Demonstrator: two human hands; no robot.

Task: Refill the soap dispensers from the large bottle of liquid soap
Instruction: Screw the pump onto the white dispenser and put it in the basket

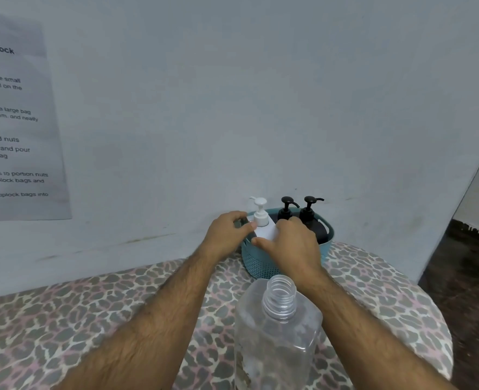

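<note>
A white pump dispenser (pixel 262 220) stands at the left end of a teal perforated basket (pixel 256 263) against the wall. My left hand (pixel 227 237) grips it from the left, thumb on its shoulder. From the right, my right hand (pixel 291 246) wraps round its white body. Two black pump dispensers (pixel 286 209) (pixel 310 209) stand upright in the same basket, to the right. The large clear soap bottle (pixel 277 333) stands uncapped on the table in front, close to me, below my right forearm.
A round table with a leopard-print cloth (pixel 97 319) carries everything; its edge curves away on the right. The grey wall (pixel 260 108) is right behind the basket. A printed sheet (pixel 10 122) hangs on the wall at left. Dark floor (pixel 463 277) lies to the right.
</note>
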